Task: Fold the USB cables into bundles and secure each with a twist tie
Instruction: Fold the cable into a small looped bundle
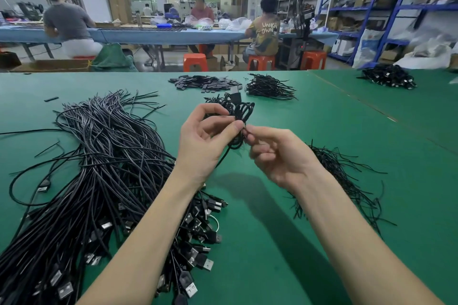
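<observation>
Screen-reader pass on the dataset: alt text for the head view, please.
Two bare hands hold a folded black USB cable bundle above a green table: the left hand grips the bundle, the right hand pinches at its middle. Loose USB cables lie left, twist ties right.

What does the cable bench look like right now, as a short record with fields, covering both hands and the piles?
left hand: holds folded cable bundle above the table
right hand: pinches at the bundle's middle, apparently a twist tie; tie itself too small to confirm
loose cables: big unfolded pile, left
twist ties: pile, right
finished bundles: heap at far side
table: green mat
</observation>
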Available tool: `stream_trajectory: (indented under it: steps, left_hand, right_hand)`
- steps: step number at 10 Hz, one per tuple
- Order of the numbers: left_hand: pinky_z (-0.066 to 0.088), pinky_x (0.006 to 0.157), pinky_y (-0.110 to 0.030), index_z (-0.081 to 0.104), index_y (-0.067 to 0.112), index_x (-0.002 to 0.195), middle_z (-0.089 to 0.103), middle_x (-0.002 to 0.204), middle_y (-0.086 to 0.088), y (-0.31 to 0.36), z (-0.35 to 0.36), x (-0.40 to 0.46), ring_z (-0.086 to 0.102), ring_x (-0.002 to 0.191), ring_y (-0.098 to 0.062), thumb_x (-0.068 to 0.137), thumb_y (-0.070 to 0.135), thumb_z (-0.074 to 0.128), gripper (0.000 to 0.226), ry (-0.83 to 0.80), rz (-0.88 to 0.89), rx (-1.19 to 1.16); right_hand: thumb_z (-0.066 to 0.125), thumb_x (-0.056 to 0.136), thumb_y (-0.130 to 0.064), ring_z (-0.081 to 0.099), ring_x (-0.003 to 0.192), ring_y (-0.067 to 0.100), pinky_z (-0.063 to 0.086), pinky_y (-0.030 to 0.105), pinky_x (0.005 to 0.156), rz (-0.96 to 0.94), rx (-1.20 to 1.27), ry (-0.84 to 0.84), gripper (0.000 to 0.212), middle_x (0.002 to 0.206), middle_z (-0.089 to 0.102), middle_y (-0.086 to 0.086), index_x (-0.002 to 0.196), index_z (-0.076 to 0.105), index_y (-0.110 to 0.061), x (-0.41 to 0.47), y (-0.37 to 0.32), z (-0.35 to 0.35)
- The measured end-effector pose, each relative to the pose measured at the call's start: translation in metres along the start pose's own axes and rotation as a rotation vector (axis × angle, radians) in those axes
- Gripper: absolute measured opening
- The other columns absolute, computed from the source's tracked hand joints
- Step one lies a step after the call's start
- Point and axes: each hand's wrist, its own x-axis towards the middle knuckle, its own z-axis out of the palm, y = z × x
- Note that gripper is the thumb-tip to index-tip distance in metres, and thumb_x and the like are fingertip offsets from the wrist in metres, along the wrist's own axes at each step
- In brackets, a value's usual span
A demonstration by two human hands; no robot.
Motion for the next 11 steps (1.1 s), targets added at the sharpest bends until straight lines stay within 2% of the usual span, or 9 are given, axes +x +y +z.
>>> stream_trajectory:
  steps: [1,3,4,5,6,7,9,10,11]
  left_hand:
    - [0.053,0.077,-0.015,0.062,0.017,0.095,0.076,0.084,-0.001,0.002,0.003,0.0,0.072,0.084,-0.01,0.082,0.003,0.078,0.025,-0.019,0.015,0.043]
    - [0.048,0.067,-0.01,0.063,0.007,0.099,0.076,0.075,0.001,-0.001,-0.003,0.0,0.068,0.067,-0.003,0.084,0.007,0.077,0.02,0.022,-0.15,0.038]
    - [0.048,0.067,-0.01,0.063,0.006,0.101,0.076,0.076,0.0,-0.002,-0.002,-0.002,0.067,0.067,-0.003,0.085,0.006,0.076,0.021,0.027,-0.172,0.023]
    - [0.05,0.069,-0.012,0.063,0.006,0.101,0.077,0.079,-0.002,-0.003,-0.001,-0.003,0.069,0.07,-0.005,0.085,0.004,0.075,0.021,0.03,-0.17,0.022]
    - [0.051,0.072,-0.014,0.063,0.006,0.099,0.077,0.082,-0.004,-0.002,0.003,-0.004,0.071,0.075,-0.008,0.083,0.002,0.076,0.021,0.015,-0.135,0.044]
    - [0.051,0.073,-0.013,0.065,0.007,0.095,0.077,0.08,-0.003,-0.002,0.005,-0.003,0.071,0.076,-0.007,0.083,0.002,0.077,0.018,-0.014,-0.118,0.082]
    - [0.048,0.067,-0.015,0.067,0.013,0.096,0.076,0.08,-0.003,-0.008,-0.009,0.001,0.063,0.064,-0.005,0.084,0.013,0.077,0.016,0.025,-0.3,0.027]
    - [0.048,0.063,-0.013,0.067,0.013,0.097,0.075,0.077,-0.001,-0.009,-0.009,0.001,0.061,0.06,-0.005,0.084,0.013,0.077,0.016,-0.009,-0.321,0.0]
    - [0.049,0.064,-0.013,0.067,0.012,0.097,0.076,0.078,-0.002,-0.009,-0.009,0.0,0.063,0.063,-0.005,0.085,0.012,0.077,0.016,-0.023,-0.323,0.005]
  right_hand:
    - [0.074,0.074,-0.007,0.04,0.044,0.001,0.032,0.008,0.034,0.248,0.314,-0.073,0.007,0.067,0.061,-0.002,0.08,0.07,-0.005,-0.002,-0.001,-0.002]
    - [0.07,0.092,-0.013,0.058,0.059,0.013,0.049,0.019,0.057,-0.621,-0.98,0.075,0.017,0.099,0.072,-0.009,0.106,0.069,-0.024,-0.006,-0.003,-0.016]
    - [0.078,0.088,-0.027,0.06,0.059,0.011,0.043,0.014,0.058,-0.893,-1.272,0.146,0.009,0.088,0.072,-0.017,0.097,0.074,-0.027,-0.005,-0.002,-0.018]
    - [0.076,0.09,-0.027,0.057,0.054,0.009,0.043,0.018,0.053,-0.876,-1.189,0.216,0.008,0.073,0.072,-0.013,0.084,0.077,-0.021,-0.002,0.004,-0.015]
    - [0.075,0.085,-0.013,0.049,0.043,0.003,0.041,0.014,0.04,-0.097,-0.23,0.046,0.008,0.065,0.064,-0.001,0.079,0.072,-0.009,0.002,0.001,-0.013]
    - [0.077,0.075,-0.012,0.049,0.041,0.001,0.041,0.01,0.036,0.268,0.297,-0.069,0.012,0.064,0.06,-0.002,0.082,0.068,-0.007,0.0,0.003,-0.014]
    - [0.08,0.086,-0.025,0.065,0.061,0.007,0.051,0.021,0.06,-0.789,-1.149,0.135,0.023,0.092,0.072,-0.014,0.106,0.07,-0.029,-0.001,0.001,-0.027]
    - [0.079,0.086,-0.031,0.064,0.064,0.007,0.055,0.032,0.063,-1.007,-1.409,0.127,0.017,0.092,0.071,-0.02,0.102,0.074,-0.032,-0.002,0.004,-0.033]
    - [0.075,0.089,-0.034,0.062,0.059,0.005,0.053,0.032,0.059,-1.117,-1.411,0.194,0.004,0.087,0.07,-0.021,0.093,0.076,-0.033,-0.003,0.009,-0.032]
